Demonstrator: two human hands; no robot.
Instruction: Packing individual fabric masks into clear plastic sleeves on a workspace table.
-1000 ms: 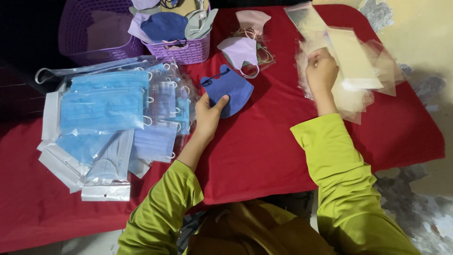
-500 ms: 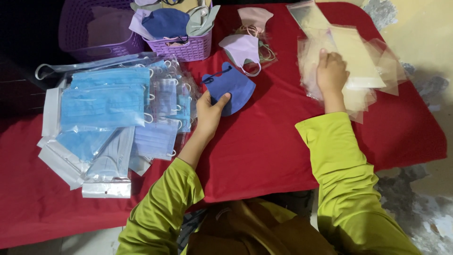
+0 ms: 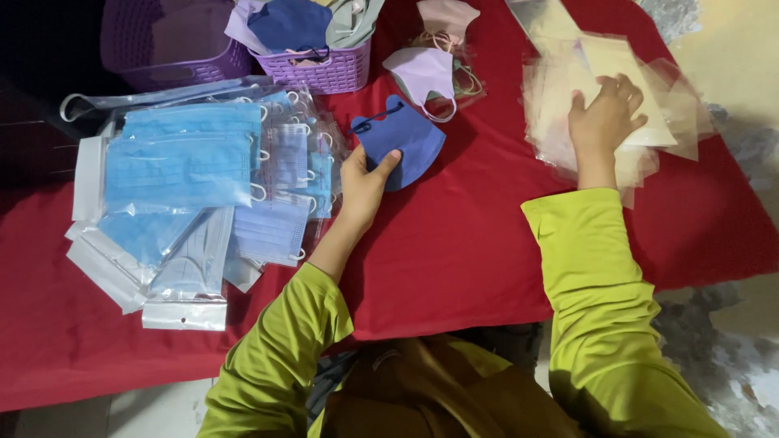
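You're at a home packing spot: a red cloth (image 3: 454, 259) over a low table, mask baskets (image 3: 320, 73), bagged masks (image 3: 178, 170).

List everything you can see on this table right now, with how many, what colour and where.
dark blue mask: one, navy, centre of cloth, under left fingers
lilac mask: one, pale purple, above the navy one
pink mask: one, top centre
baskets: two, purple, top left; the nearer holds several masks
packed surgical masks: a pile, light blue in clear bags, left
clear bags: a stack, transparent, top right
cloth: one, red, covering the table
left hand: touching the dark blue mask
right hand: flat on the clear bags
sleeves: two, yellow-green
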